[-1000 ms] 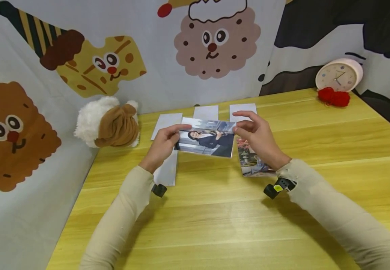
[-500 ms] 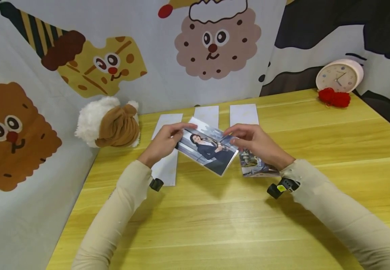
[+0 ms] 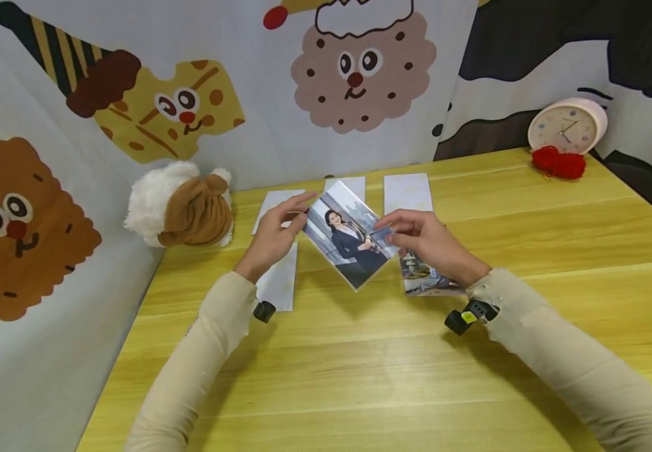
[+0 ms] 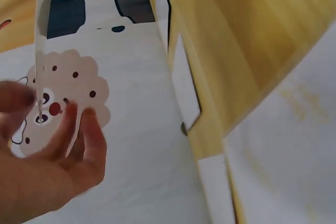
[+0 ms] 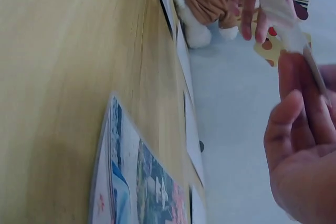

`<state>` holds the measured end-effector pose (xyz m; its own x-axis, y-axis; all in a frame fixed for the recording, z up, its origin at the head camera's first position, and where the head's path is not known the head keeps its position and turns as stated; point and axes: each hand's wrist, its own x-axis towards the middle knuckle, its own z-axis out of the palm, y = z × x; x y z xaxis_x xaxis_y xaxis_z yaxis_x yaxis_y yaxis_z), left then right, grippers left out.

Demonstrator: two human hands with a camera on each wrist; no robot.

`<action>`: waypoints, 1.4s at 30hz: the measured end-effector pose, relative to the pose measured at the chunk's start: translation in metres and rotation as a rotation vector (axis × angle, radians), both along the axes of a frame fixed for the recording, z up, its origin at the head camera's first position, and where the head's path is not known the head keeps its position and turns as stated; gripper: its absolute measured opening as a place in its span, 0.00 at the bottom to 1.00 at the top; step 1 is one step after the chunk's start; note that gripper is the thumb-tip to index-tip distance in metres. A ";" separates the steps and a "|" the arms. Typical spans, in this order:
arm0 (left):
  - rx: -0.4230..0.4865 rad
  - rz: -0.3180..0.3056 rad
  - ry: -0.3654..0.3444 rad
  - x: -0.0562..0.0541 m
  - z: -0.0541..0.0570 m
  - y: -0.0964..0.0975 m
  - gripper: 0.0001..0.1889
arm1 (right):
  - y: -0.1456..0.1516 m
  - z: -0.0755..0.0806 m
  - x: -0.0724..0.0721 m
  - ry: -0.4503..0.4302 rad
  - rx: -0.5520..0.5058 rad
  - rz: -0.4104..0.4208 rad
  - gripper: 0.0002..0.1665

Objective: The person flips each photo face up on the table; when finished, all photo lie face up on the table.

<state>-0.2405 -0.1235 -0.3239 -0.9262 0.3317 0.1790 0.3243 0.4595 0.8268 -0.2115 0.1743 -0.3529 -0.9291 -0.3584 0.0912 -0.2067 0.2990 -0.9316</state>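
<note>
A glossy photo (image 3: 348,248) of a person in a dark suit is held up above the table, turned cornerwise. My right hand (image 3: 435,242) pinches its right corner between thumb and fingers. At the left corner my left hand (image 3: 275,235) has its fingers spread loosely; in the left wrist view, the photo (image 4: 42,40) appears edge-on between thumb and fingers, which do not grip it. Beneath my right hand lies another photo (image 3: 422,276) with a stone lantern, partly hidden. White cards lie around, one (image 3: 277,282) near my left wrist and one (image 3: 407,191) behind my right hand.
Two more white cards, one (image 3: 277,202) at left and one (image 3: 356,186) in the middle, lie toward the back edge. A plush toy (image 3: 181,204) sits at back left. At back right stand a clock (image 3: 565,129) and red yarn (image 3: 558,163) on the wooden table (image 3: 348,389).
The photo has turned clockwise from nearly level to cornerwise. My right fingers have closed onto its right corner, while my left fingers have loosened from its left side.
</note>
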 end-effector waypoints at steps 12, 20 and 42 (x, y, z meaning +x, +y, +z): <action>0.294 0.040 -0.093 0.016 -0.022 0.015 0.21 | -0.013 -0.006 0.001 -0.039 -0.266 -0.177 0.17; 0.328 0.092 -0.104 0.019 -0.031 0.027 0.19 | -0.029 -0.011 0.007 -0.098 -0.395 -0.202 0.14; 0.226 0.138 -0.232 0.020 -0.045 0.017 0.24 | -0.020 -0.018 -0.002 -0.047 -0.045 -0.201 0.27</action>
<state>-0.2204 -0.1068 -0.3693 -0.9842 0.1763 0.0133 0.0636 0.2831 0.9570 -0.2135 0.1545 -0.3705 -0.9851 -0.1620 0.0578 -0.1031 0.2875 -0.9522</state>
